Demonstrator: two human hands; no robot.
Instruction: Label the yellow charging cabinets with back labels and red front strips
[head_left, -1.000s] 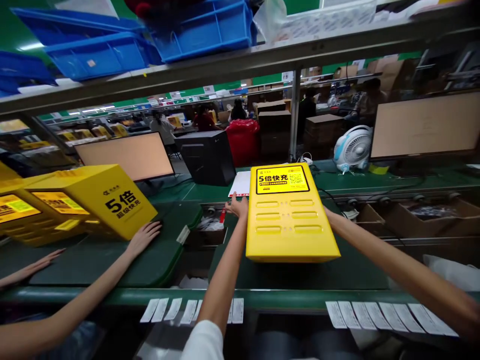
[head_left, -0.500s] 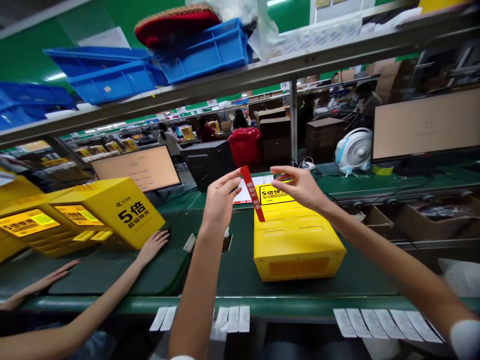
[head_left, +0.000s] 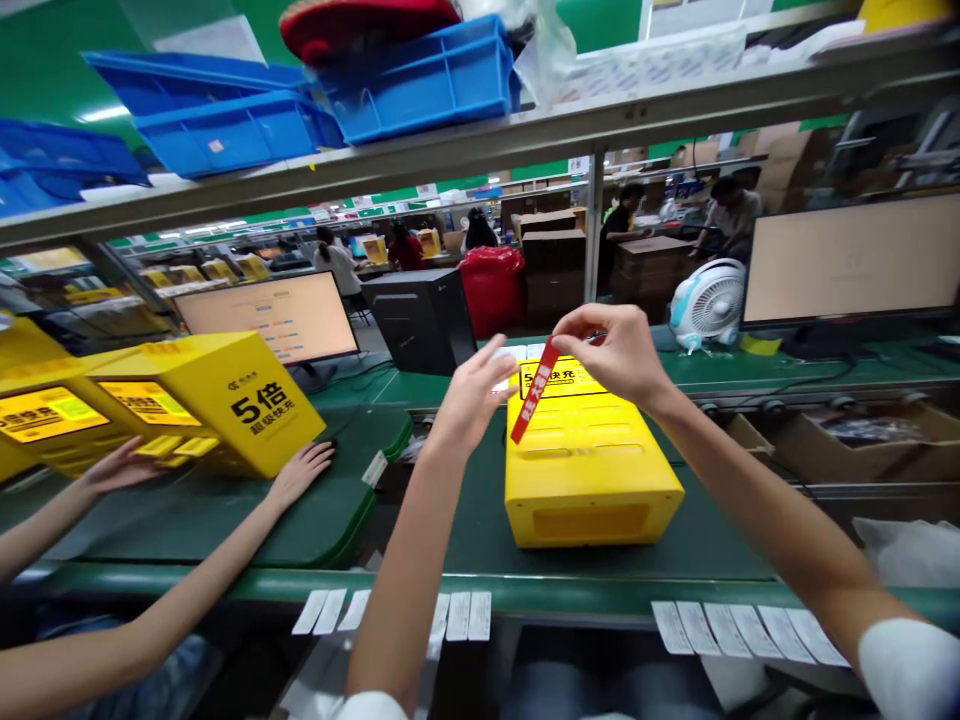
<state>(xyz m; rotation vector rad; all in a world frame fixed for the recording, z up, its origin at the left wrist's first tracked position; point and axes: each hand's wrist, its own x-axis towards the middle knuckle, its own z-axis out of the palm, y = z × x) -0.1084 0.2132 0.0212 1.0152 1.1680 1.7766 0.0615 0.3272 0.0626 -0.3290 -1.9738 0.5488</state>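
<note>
A yellow box-shaped device (head_left: 589,460) with a black-and-yellow label lies flat on the green belt in front of me. My right hand (head_left: 619,352) is above it, pinching the top of a red sticker strip (head_left: 534,392) that hangs down to the left. My left hand (head_left: 471,398) is beside the strip's lower end with its fingers loosely spread, holding nothing.
A co-worker's hands (head_left: 300,470) rest by a row of yellow devices (head_left: 199,400) on a green mat at the left. White labels (head_left: 750,630) line the belt's front edge. Monitors (head_left: 851,260), a small fan (head_left: 709,300), cardboard boxes and blue bins (head_left: 420,75) on the shelf stand beyond.
The red strip has passed from my left hand to my right hand and swung to hang the other way. The co-worker's far hand has moved up onto the yellow devices.
</note>
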